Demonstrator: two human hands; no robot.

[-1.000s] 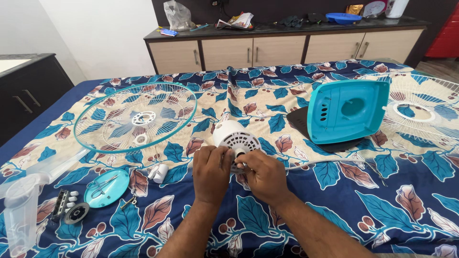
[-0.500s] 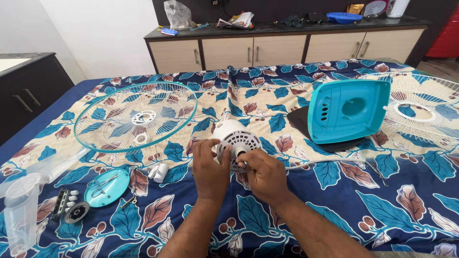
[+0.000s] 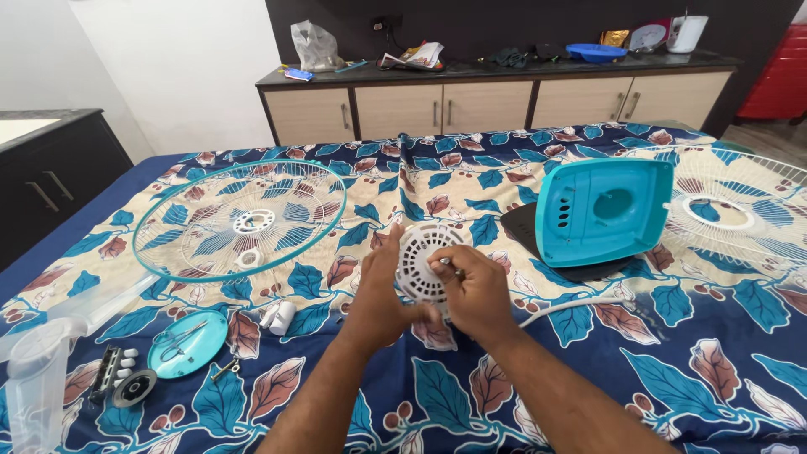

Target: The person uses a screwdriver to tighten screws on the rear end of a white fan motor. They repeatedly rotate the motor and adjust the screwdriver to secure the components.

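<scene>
- Above the leaf-print bed (image 3: 588, 353), I see both hands holding the white motor housing (image 3: 424, 261), a round vented piece, up off the cover.
- My left hand (image 3: 380, 294) is clenched on its left edge; my right hand (image 3: 472, 290) grips the lower right, with a small metal tool (image 3: 450, 267) pinched at the vents.
- Risk 1: the tool could slip across the vents and jab my left fingers, since they sit just beside it.
- Risk 2: a loosened small part could drop into the busy print and vanish.
- Risk 3: the white cable (image 3: 572, 304) trailing right could tug the housing askew toward the teal fan body (image 3: 601, 210).
</scene>
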